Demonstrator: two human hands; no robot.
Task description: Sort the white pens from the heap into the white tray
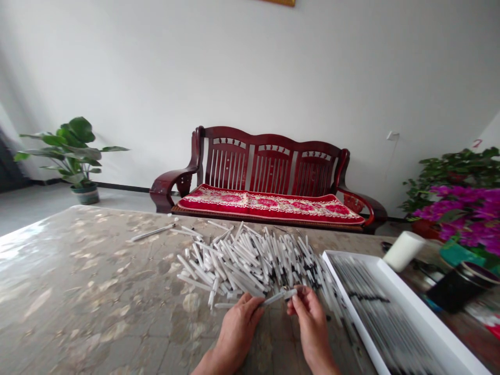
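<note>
My left hand [239,324] is closed with thumb and fingers round one end of a slim, whitish pen [274,298]. The pen lies roughly level between my two hands, just above the table. At its right end, my right hand [311,319] pinches a pale, cap-like piece [289,294]; whether this is joined to the pen I cannot tell. Right behind both hands spreads a loose heap of white pens [242,255], some with black parts. To the right of my right hand stands a shallow white box [422,298], with many clear pens laid in rows.
The table [97,291] has a patterned, glossy cover. Two loose pens, including a silvery one [152,232], lie left of the heap. A white cylinder [404,251], a dark cup [464,284] and purple flowers [469,213] stand at right. Behind is a wooden bench [269,161].
</note>
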